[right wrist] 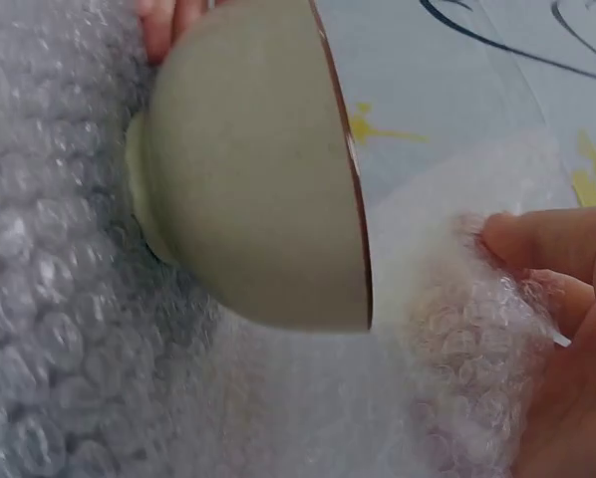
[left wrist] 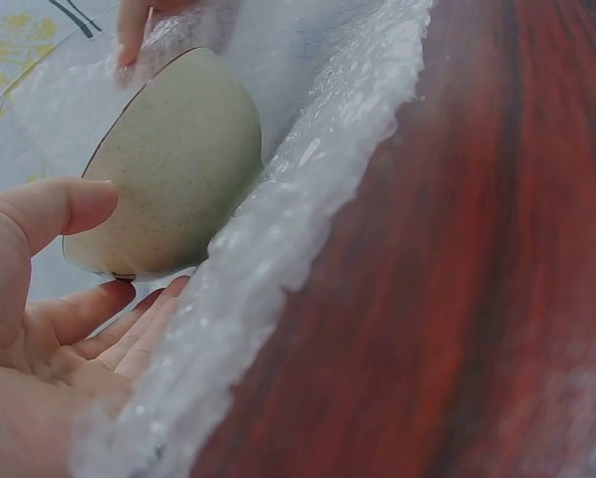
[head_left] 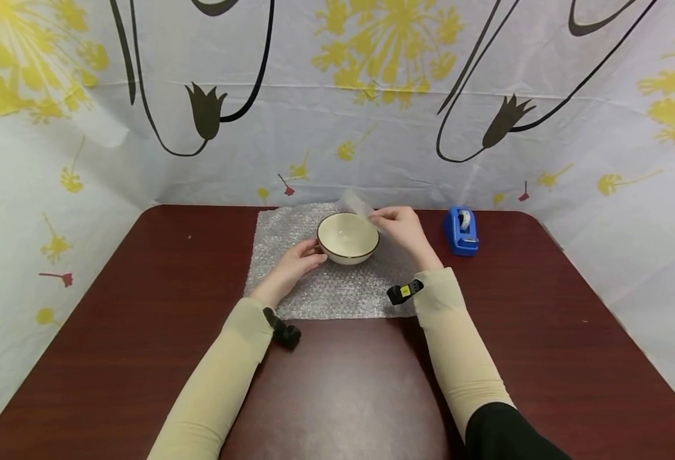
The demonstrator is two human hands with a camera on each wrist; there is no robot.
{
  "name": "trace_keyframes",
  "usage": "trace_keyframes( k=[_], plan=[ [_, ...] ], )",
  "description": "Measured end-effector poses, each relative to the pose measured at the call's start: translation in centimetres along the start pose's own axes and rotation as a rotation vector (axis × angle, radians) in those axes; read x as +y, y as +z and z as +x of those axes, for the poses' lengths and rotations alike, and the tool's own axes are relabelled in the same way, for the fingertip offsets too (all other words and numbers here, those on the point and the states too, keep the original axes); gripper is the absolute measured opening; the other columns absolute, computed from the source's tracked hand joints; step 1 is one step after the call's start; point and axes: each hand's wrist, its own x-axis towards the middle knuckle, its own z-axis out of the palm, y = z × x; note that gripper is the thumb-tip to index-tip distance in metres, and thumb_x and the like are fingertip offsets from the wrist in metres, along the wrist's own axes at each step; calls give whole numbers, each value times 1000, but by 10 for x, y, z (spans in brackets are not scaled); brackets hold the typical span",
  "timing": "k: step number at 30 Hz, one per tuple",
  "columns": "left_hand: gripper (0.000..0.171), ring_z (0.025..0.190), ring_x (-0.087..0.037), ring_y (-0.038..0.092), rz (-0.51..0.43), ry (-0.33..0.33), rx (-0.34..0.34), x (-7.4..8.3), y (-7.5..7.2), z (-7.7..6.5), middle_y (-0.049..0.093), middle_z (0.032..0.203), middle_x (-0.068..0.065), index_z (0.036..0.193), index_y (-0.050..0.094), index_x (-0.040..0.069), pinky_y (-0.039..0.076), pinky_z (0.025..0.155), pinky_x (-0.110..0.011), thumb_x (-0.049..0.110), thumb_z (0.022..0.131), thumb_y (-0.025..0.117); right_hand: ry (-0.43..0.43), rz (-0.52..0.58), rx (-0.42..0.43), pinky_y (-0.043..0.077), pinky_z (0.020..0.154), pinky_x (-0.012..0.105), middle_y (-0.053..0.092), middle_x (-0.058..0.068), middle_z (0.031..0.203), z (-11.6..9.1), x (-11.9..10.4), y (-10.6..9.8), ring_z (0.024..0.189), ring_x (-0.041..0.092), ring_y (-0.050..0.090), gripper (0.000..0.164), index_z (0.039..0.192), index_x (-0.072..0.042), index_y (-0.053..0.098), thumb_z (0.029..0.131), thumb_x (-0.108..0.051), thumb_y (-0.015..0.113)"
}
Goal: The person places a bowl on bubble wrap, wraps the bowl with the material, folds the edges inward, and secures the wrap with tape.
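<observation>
Cream bowl [head_left: 348,239], upright on bubble wrap [head_left: 291,297] near the far edge of the table [head_left: 124,332] | left hand [head_left: 293,267]: thumb and fingers grasping the bowl's side | right hand [head_left: 404,233]: pinching a raised edge of the wrap | head view only: bowl's interior, blue tape dispenser [head_left: 462,233] | right wrist view only: foot ring [right wrist: 147,199]

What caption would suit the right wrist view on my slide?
The right hand pinches a raised part of the bubble wrap beside a brown-rimmed bowl.

bowl [head_left: 348,236] apparently on bubble wrap [head_left: 337,292], on table [head_left: 130,306]; tape dispenser [head_left: 461,235] to right
</observation>
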Motion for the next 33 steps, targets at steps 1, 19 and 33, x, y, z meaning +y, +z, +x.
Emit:
trace_keyframes(
  k=[1,19,33],
  plan=[
    [63,133,-26,41,2,2,-1,0,0,0,42,146,-17,149,35,2,37,107,-36,12,93,64,-8,-24,-19,48,91,44,66,13,120,0,-1,2,113,28,58,27,111,-3,73,94,-22,62],
    [62,132,-27,43,11,20,-2,2,0,-1,43,145,-18,148,35,1,38,106,-36,11,94,63,-101,-444,-173,54,76,39,70,13,110,-4,-9,36,87,25,67,24,112,-3,73,94,-15,62],
    [62,130,-27,45,46,19,0,1,0,-1,44,145,-17,149,35,3,39,106,-38,13,94,63,-127,-604,-164,35,99,56,72,6,92,-5,-5,48,87,24,62,21,101,-11,76,96,-14,56]
  ],
)
